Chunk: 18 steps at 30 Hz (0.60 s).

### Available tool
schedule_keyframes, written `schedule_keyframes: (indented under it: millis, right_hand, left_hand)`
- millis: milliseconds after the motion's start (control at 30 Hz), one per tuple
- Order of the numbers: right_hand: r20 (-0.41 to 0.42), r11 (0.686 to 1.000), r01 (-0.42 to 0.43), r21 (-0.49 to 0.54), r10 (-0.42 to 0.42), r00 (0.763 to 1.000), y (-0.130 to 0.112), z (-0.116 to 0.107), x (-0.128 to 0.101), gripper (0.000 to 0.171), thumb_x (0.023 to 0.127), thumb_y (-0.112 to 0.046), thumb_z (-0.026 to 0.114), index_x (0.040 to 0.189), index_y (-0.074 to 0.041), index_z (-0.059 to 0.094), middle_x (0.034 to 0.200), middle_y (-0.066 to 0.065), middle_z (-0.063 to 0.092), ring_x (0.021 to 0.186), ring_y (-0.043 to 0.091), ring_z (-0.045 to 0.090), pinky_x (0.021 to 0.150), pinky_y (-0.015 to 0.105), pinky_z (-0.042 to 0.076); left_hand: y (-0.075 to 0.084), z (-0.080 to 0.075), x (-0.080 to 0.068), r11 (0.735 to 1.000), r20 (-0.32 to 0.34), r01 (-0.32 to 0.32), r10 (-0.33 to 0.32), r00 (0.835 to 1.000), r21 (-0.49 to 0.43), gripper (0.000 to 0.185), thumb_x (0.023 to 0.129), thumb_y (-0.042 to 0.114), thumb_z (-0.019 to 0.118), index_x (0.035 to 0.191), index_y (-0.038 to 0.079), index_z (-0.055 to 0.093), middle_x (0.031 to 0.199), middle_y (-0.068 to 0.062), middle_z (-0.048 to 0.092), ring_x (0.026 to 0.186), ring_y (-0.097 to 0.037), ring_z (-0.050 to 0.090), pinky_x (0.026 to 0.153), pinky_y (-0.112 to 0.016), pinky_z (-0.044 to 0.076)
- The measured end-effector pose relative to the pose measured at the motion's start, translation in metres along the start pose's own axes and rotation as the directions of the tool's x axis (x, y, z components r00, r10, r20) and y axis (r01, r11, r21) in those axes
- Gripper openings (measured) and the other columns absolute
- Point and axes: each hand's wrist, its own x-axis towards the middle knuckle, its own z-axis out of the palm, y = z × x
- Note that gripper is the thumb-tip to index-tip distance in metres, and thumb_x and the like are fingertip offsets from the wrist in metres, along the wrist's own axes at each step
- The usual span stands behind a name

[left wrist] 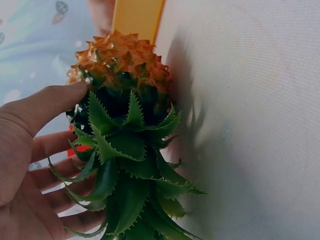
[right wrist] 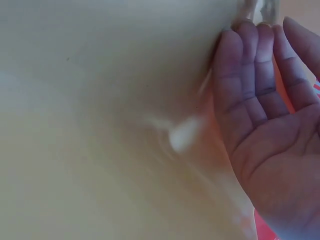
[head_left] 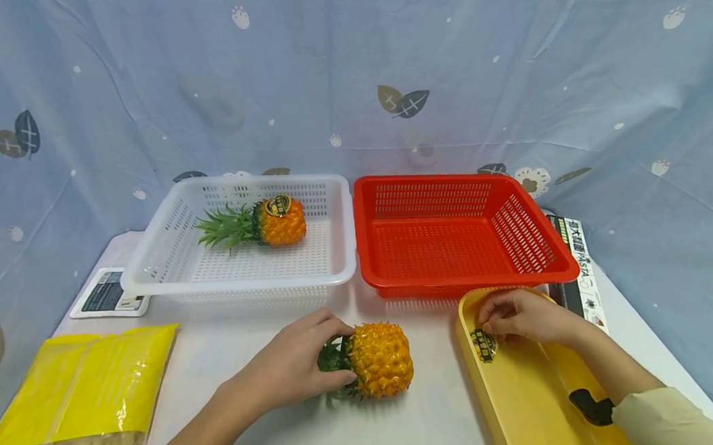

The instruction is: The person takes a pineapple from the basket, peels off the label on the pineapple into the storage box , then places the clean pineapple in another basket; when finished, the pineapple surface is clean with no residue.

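On the white table lies a small orange pineapple (head_left: 380,360), its green crown toward my left hand (head_left: 304,362). The left hand grips it at the neck; in the left wrist view the thumb lies against the fruit (left wrist: 120,60) and the fingers are behind the leaves (left wrist: 132,185). My right hand (head_left: 524,318) reaches into the far end of a yellow tray (head_left: 515,403), fingertips beside a black-and-gold label (head_left: 484,345). In the right wrist view its fingers (right wrist: 252,70) are slightly bent, the thumb apart; the label is hidden there.
At the back, a white basket (head_left: 244,284) holds another pineapple (head_left: 279,222) bearing a similar label. Next to it stands a red basket (head_left: 470,280), with a pasta package (head_left: 583,270) at its right. To the left lie a yellow bag (head_left: 85,395) and a white scale-like device (head_left: 109,292).
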Motion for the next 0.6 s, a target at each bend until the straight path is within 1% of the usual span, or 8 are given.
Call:
schedule_keyframes:
  millis: [167, 300, 367, 467, 600]
  right_hand:
    - [0.003, 1.0, -0.005, -0.01, 0.005, 1.0, -0.001, -0.001, -0.001, 0.016, 0.097, -0.007, 0.067, 0.108, 0.004, 0.067, 0.088, 0.013, 0.069, 0.068, 0.019, 0.063, 0.058, 0.029, 0.055]
    - [0.013, 0.999, -0.013, -0.039, 0.013, 1.0, -0.006, -0.003, -0.003, 0.017, 0.098, -0.008, 0.066, 0.111, 0.003, 0.067, 0.091, 0.013, 0.07, 0.072, 0.02, 0.065, 0.062, 0.029, 0.057]
    - [0.029, 0.998, -0.016, -0.053, 0.018, 0.999, -0.009, -0.005, -0.004, 0.018, 0.098, -0.008, 0.066, 0.113, 0.002, 0.067, 0.093, 0.013, 0.07, 0.075, 0.02, 0.066, 0.065, 0.029, 0.058]
    - [0.068, 0.998, -0.02, -0.064, 0.024, 0.997, -0.017, -0.008, -0.008, 0.02, 0.099, -0.011, 0.065, 0.116, 0.0, 0.067, 0.097, 0.012, 0.07, 0.076, 0.022, 0.066, 0.066, 0.029, 0.058]
    - [0.112, 0.998, -0.033, -0.055, 0.039, 0.993, -0.03, -0.011, -0.014, 0.025, 0.1, -0.013, 0.065, 0.121, 0.0, 0.065, 0.101, 0.014, 0.07, 0.079, 0.026, 0.065, 0.065, 0.031, 0.058]
  left_hand:
    - [-0.001, 0.0, -0.001, 1.0, -0.002, 0.002, -0.002, 1.0, -0.004, 0.05, 0.084, 0.037, 0.085, 0.126, 0.014, 0.068, 0.121, 0.005, 0.065, 0.111, -0.018, 0.066, 0.099, -0.042, 0.056]
    - [-0.001, 0.0, -0.001, 1.0, 0.001, 0.003, -0.003, 1.0, -0.01, 0.05, 0.085, 0.037, 0.084, 0.127, 0.014, 0.068, 0.122, 0.005, 0.065, 0.111, -0.018, 0.065, 0.099, -0.042, 0.056]
    - [-0.002, 0.001, -0.001, 1.0, 0.001, 0.004, -0.004, 1.0, -0.011, 0.051, 0.085, 0.038, 0.084, 0.127, 0.014, 0.068, 0.122, 0.005, 0.065, 0.112, -0.018, 0.065, 0.1, -0.042, 0.056]
    - [-0.002, 0.001, -0.001, 1.0, -0.003, 0.005, -0.005, 1.0, -0.015, 0.051, 0.085, 0.038, 0.084, 0.127, 0.014, 0.068, 0.122, 0.005, 0.065, 0.112, -0.018, 0.065, 0.1, -0.043, 0.056]
    - [-0.003, 0.002, -0.001, 1.0, -0.008, 0.004, -0.004, 1.0, -0.023, 0.051, 0.085, 0.037, 0.085, 0.127, 0.014, 0.068, 0.122, 0.005, 0.065, 0.112, -0.018, 0.065, 0.1, -0.043, 0.056]
